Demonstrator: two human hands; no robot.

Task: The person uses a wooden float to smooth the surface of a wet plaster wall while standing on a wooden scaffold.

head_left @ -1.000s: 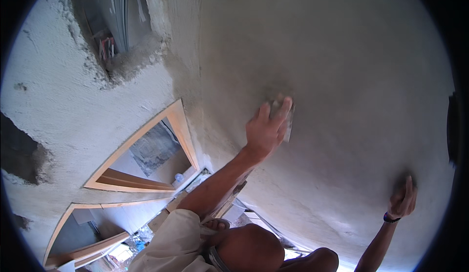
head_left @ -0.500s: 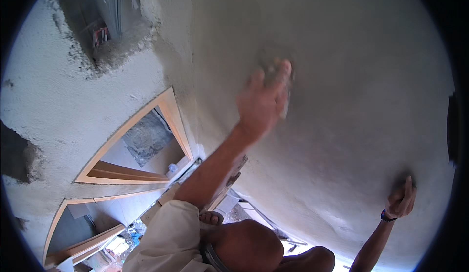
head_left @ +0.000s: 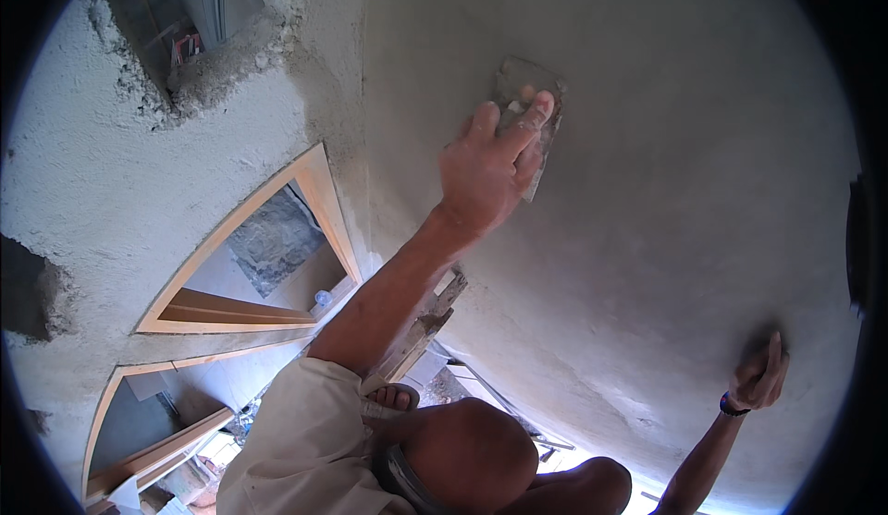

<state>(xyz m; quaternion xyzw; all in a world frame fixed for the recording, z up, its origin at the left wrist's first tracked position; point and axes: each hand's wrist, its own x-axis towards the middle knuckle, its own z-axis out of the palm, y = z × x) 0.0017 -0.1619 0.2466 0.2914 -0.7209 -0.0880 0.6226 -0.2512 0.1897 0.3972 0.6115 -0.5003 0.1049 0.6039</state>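
Observation:
My left hand [head_left: 486, 159] grips a plastering trowel [head_left: 548, 145], a thin, plaster-smeared rectangular plate. The plate lies against, or very close to, the grey plastered wall [head_left: 647, 164]; the fingers cover most of its handle. Lower down at the right, my right hand [head_left: 758, 381] wears a dark bracelet [head_left: 733, 407] at its wrist. It rests on the same wall, fingers stretched out, with no tool showing in it. A dark shadow falls around its fingertips.
My bent knees [head_left: 472, 450] and a sandalled foot [head_left: 393, 395] are at the bottom. On the left, a rough white wall [head_left: 222, 182] has a broken opening [head_left: 162, 25] and a wooden frame [head_left: 240, 238]. A worn plank [head_left: 430, 321] lies beside my left forearm; bright ground shows far below.
My left hand and the trowel have moved slightly up along the wall and now look sharper. The right hand has stayed in place. My view has shifted a little.

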